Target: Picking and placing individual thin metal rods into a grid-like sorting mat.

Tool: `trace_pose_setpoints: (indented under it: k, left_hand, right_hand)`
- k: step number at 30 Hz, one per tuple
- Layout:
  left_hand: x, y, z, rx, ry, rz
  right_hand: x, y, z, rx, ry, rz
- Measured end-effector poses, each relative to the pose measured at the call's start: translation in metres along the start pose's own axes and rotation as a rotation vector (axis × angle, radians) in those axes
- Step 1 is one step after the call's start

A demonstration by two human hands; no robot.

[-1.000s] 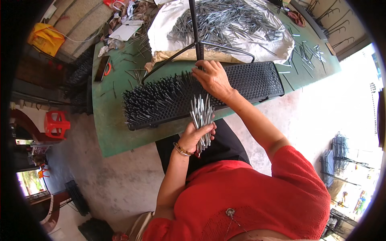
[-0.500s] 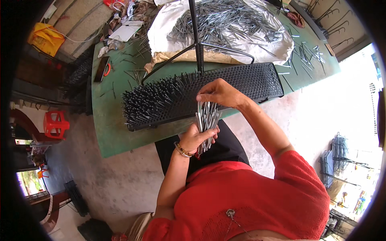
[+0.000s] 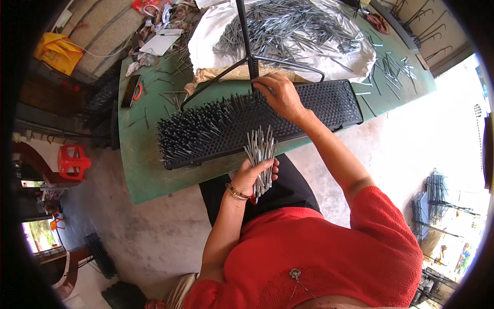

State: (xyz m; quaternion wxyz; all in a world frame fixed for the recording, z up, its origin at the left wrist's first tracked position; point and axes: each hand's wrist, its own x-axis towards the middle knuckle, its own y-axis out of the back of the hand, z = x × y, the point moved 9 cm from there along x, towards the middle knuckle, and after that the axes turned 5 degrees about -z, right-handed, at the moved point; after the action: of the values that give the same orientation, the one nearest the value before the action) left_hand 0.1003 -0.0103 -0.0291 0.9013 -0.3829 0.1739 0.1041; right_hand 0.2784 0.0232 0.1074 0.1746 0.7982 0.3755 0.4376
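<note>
My left hand (image 3: 253,175) is closed around a bundle of thin silvery metal rods (image 3: 261,149), which fan out at the top, just in front of the rack. Beyond it lies a long black perforated rack (image 3: 309,105). Dark-tipped rods (image 3: 188,129) stand upright and crowded in the holes of its left half, while the right half shows bare holes. My right hand (image 3: 280,95) is over the rack's far edge, near the last rods of the filled part. Its thumb and fingertips are pinched together; whatever they hold is too small to make out.
A black metal stand (image 3: 252,59) rises behind the rack, its legs spread over the green table (image 3: 136,175). A white sack (image 3: 203,46) behind bears a heap of loose rods (image 3: 288,26). A phone (image 3: 130,91) and a red stool (image 3: 73,162) are at the left.
My right hand has moved from the top of the bundle, up and away to the far edge of the rack. My left hand keeps the bundle, nearly in place.
</note>
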Motion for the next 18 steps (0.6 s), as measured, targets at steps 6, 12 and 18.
trace_pose_setpoints:
  k: [6,12,18]
  left_hand:
    - [-0.004,-0.005,0.004,0.022,-0.037,-0.011]
    - [-0.010,-0.010,0.022,0.049,-0.177,-0.007]
    - [-0.009,-0.015,0.032,0.002,-0.230,-0.018]
  right_hand:
    - [-0.011,-0.023,-0.017,-0.276,0.099,-0.119]
    - [-0.018,-0.003,-0.011,0.053,-0.127,-0.155]
    - [-0.057,-0.028,-0.007,0.643,-0.486,-0.503]
